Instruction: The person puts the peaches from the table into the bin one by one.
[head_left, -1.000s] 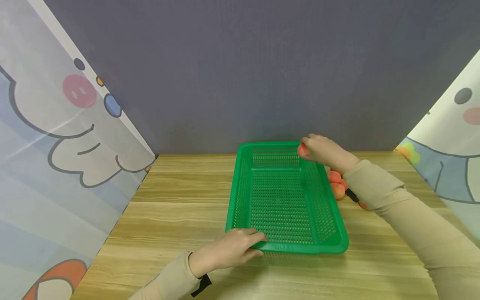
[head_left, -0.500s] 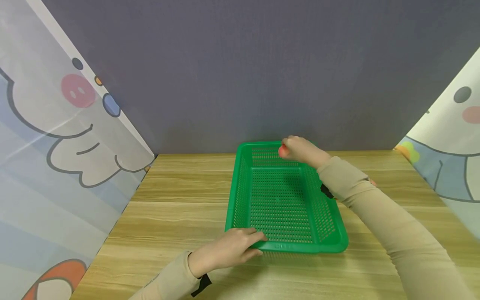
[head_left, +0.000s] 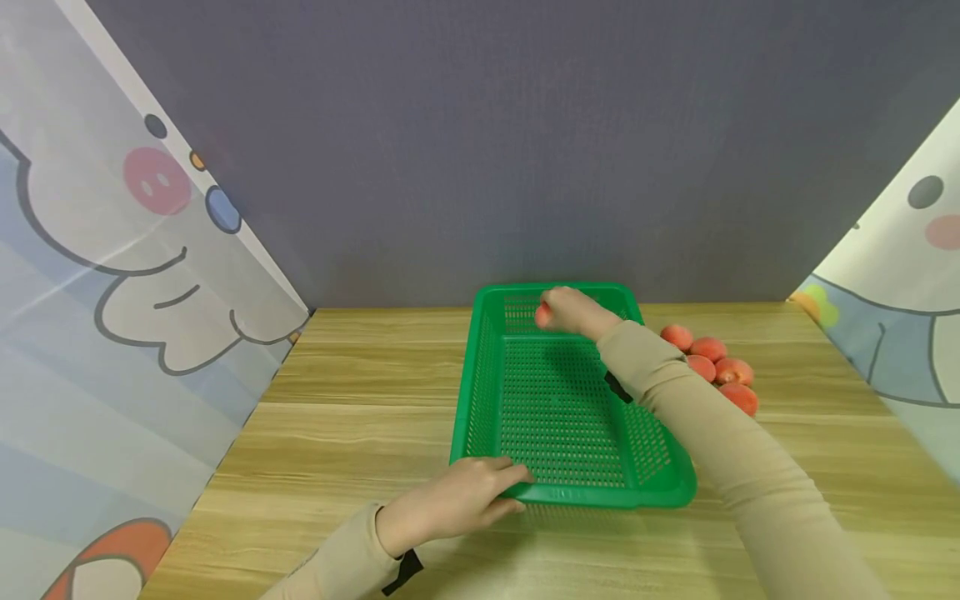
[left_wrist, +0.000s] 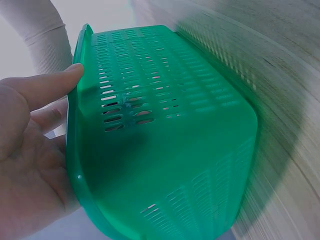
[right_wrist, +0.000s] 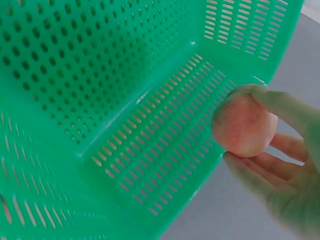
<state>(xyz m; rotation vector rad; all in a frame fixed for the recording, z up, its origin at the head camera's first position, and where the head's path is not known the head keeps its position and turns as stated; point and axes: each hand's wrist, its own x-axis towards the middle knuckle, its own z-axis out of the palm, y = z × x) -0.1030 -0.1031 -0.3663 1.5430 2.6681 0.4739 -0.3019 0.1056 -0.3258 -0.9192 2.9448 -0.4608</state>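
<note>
A green perforated plastic basket (head_left: pixel 558 400) stands on the wooden table, and its floor shows nothing lying on it. My left hand (head_left: pixel 465 496) grips the near left part of its rim; in the left wrist view the thumb of this hand (left_wrist: pixel 35 135) lies over the rim (left_wrist: pixel 75 125). Over the far end of the basket, my right hand (head_left: pixel 573 312) holds a peach (head_left: pixel 543 315). The right wrist view has the peach (right_wrist: pixel 245 122) pinched between thumb and fingers of that hand (right_wrist: pixel 285 155), near the far wall.
Several peaches (head_left: pixel 705 350) lie in a group on the table (head_left: pixel 345 400), right of the basket and partly behind my right sleeve. A dark grey panel (head_left: pixel 480 150) rises just behind the basket. Cartoon-printed sheets (head_left: pixel 150 275) flank the table.
My right hand has carried the peach leftward from the basket's far right corner and slightly lower, over the inside. More of the peaches on the table now show. The left hand stays put.
</note>
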